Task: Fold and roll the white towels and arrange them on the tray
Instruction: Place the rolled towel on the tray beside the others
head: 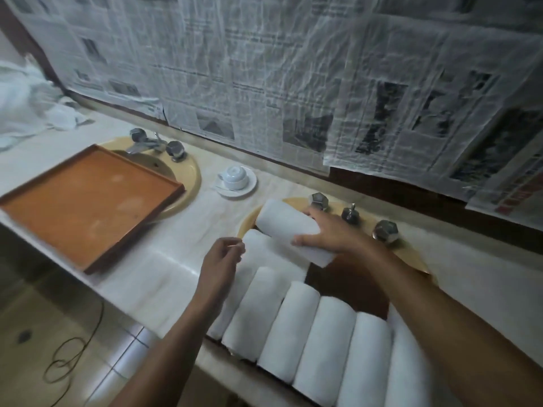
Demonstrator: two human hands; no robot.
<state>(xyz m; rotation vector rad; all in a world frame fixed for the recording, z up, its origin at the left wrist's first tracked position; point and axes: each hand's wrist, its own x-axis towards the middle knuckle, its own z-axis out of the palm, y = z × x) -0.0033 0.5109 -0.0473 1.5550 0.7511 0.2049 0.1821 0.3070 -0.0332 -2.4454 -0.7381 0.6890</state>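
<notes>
Several rolled white towels lie side by side on a dark brown tray set over the right sink. My right hand grips one more rolled towel, held crosswise above the far end of the row. My left hand hovers by the leftmost roll with its fingers loosely curled and nothing in them. A second tray, orange and bare, rests over the left sink.
A white cup upside down on a saucer stands between the sinks. Chrome tap handles sit behind the right sink. Loose white cloth is heaped at the far left. A cable lies on the floor.
</notes>
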